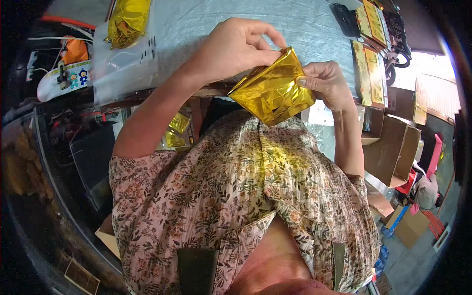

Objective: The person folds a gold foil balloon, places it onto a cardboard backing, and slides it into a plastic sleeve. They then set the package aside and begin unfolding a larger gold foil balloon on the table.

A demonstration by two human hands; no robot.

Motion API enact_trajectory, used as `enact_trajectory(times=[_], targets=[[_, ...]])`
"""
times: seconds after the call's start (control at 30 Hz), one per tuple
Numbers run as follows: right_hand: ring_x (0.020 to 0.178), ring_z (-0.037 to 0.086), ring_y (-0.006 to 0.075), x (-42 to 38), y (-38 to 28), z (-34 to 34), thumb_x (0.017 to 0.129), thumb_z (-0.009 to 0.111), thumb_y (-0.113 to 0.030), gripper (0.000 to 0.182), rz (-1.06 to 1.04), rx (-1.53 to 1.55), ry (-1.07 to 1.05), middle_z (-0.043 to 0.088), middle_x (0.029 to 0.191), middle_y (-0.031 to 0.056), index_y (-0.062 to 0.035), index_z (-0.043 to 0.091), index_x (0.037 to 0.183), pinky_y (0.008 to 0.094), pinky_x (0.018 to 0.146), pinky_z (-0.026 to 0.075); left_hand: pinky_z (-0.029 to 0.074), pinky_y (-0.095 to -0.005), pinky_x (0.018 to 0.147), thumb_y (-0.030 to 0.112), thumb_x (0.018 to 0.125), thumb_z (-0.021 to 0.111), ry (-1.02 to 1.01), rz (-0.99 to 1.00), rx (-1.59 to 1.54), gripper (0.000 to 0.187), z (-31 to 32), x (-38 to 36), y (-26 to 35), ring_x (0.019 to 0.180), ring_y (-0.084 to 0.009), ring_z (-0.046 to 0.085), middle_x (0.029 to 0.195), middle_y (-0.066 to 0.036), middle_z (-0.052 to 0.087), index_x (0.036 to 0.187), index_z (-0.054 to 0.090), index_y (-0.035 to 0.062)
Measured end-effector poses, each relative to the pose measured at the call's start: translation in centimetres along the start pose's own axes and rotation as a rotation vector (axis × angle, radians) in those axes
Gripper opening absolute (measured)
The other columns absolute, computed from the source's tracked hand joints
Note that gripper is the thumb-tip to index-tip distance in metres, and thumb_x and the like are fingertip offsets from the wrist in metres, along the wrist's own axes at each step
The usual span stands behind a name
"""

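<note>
A shiny gold foil pouch [273, 91] hangs tilted in front of my chest, over the near edge of the table. My left hand [241, 49] comes from the left, its thumb and bent fingers closed on the pouch's upper corner. At the pouch's right edge, my right hand [327, 83] pinches the foil between thumb and fingers. The pouch's surface is creased and reflective, and its contents cannot be seen.
The table [191, 29] has a silvery-blue cover. Another gold bag [129, 22] lies on clear plastic [123, 64] at the upper left. Yellow printed boxes [369, 73] line the right edge, beside open cardboard boxes [388, 147]. Gold packets [177, 130] show below the table edge.
</note>
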State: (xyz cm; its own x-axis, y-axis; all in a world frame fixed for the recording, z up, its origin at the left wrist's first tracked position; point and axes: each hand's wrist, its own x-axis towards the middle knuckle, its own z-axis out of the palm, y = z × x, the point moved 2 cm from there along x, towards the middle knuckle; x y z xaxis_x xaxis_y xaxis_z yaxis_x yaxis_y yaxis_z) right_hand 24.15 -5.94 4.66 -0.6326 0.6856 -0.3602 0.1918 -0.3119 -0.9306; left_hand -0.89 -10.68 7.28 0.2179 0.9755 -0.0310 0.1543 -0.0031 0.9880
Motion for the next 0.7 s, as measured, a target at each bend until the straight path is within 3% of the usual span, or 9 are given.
enact_trajectory(times=[0.17, 0.3, 0.37, 0.6, 0.7], targets=[[0.055, 0.058, 0.0074, -0.1, -0.2, 0.2, 0.084, 0.081, -0.008, 0.016, 0.034, -0.013, -0.003, 0.071, 0.073, 0.0059, 0.0045, 0.076, 0.093, 0.0214, 0.047, 0.041, 0.053, -0.023, 0.074, 0.01, 0.093, 0.071, -0.092, -0.012, 0.049, 0.023, -0.3, -0.3, 0.6, 0.082, -0.0069, 0.065, 0.092, -0.003, 0.07, 0.111, 0.061, 0.0003], [0.055, 0.059, 0.0077, 0.0, -0.1, 0.2, 0.084, 0.081, -0.008, 0.015, 0.009, -0.008, 0.004, 0.072, 0.074, 0.006, 0.0043, 0.076, 0.092, 0.022, 0.048, 0.042, 0.054, -0.0238, 0.072, 0.007, 0.09, 0.072, -0.065, 0.021, -0.107, 0.015, -0.1, 0.1, -0.6, 0.08, -0.0075, 0.067, 0.095, -0.005, 0.073, 0.102, 0.066, -0.0007], [0.056, 0.059, 0.0078, 0.0, 0.3, 0.1, 0.084, 0.081, -0.007, 0.015, 0.021, -0.006, 0.012, 0.072, 0.074, 0.0063, 0.0042, 0.076, 0.092, 0.0222, 0.048, 0.043, 0.055, -0.0243, 0.078, 0.005, 0.091, 0.071, -0.032, 0.135, -0.217, 0.013, 0.0, 0.4, -1.0, 0.084, -0.0079, 0.066, 0.098, -0.004, 0.072, 0.102, 0.069, -0.0007], [0.063, 0.065, 0.0092, 0.3, 0.5, -0.4, 0.084, 0.079, -0.006, 0.016, 0.064, 0.005, -0.001, 0.075, 0.08, 0.0079, 0.005, 0.075, 0.095, 0.0228, 0.055, 0.05, 0.055, -0.0256, 0.085, 0.006, 0.091, 0.07, -0.054, 0.213, -0.015, 0.017, -0.6, 0.0, -0.2, 0.092, -0.0102, 0.067, 0.101, -0.006, 0.074, 0.106, 0.075, -0.0016], [0.062, 0.065, 0.0084, 0.5, 0.9, -0.5, 0.085, 0.079, -0.006, 0.016, 0.074, -0.007, 0.007, 0.075, 0.08, 0.0073, 0.0047, 0.076, 0.096, 0.0223, 0.054, 0.048, 0.052, -0.0284, 0.095, 0.005, 0.094, 0.07, -0.131, 0.131, -0.012, 0.02, -0.5, -0.5, 0.9, 0.105, -0.0116, 0.065, 0.109, -0.006, 0.072, 0.113, 0.073, -0.0023]])
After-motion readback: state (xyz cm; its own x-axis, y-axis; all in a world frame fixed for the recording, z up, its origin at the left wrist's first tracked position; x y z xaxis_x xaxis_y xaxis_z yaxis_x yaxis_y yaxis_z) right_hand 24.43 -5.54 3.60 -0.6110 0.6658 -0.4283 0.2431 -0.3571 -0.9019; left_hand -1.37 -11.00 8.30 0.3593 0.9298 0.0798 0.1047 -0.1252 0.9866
